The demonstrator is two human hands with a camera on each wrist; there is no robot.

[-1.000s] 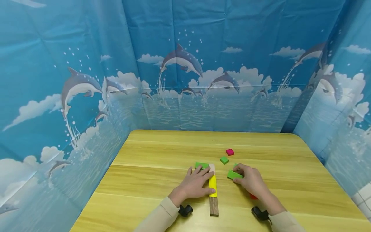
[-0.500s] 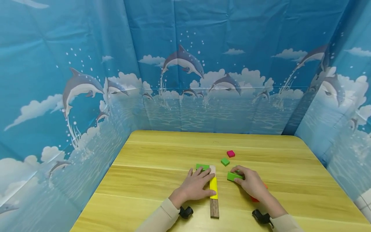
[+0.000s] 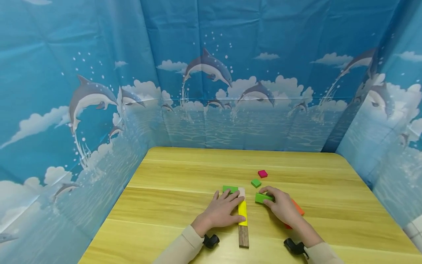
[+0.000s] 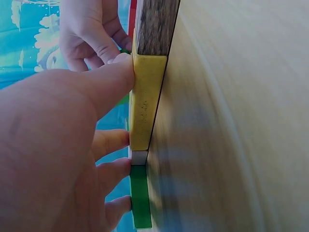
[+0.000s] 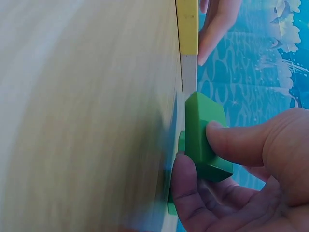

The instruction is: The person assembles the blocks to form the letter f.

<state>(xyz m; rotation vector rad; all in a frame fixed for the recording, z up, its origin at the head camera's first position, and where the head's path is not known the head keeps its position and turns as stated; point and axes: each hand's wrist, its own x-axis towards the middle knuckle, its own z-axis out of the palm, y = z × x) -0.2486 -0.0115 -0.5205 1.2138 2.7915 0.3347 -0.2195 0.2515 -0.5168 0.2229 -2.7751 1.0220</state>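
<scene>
My left hand [image 3: 221, 212] rests with spread fingers on blocks laid end to end. Its thumb touches the yellow block [image 3: 243, 214], and other fingertips touch the pale block [image 3: 241, 192] and a green block [image 3: 229, 188] set crosswise at the far end. A dark brown block [image 3: 243, 236] continues the row at the near end. To the right of the row, my right hand [image 3: 281, 207] pinches a second green block [image 3: 263, 198] between thumb and fingers. The right wrist view shows this green block [image 5: 205, 130] tilted, apart from the table surface.
A small green square tile [image 3: 256, 183] and a pink one [image 3: 262, 173] lie beyond the right hand. An orange block [image 3: 298, 208] and a red piece [image 3: 288, 226] are partly hidden by the right forearm. A dolphin-print curtain [image 3: 211, 124] stands behind the wooden table [image 3: 184, 165].
My right hand has shifted a little left toward the row, carrying the pinched green block. More of the orange block shows behind the right wrist. The left hand stays in place.
</scene>
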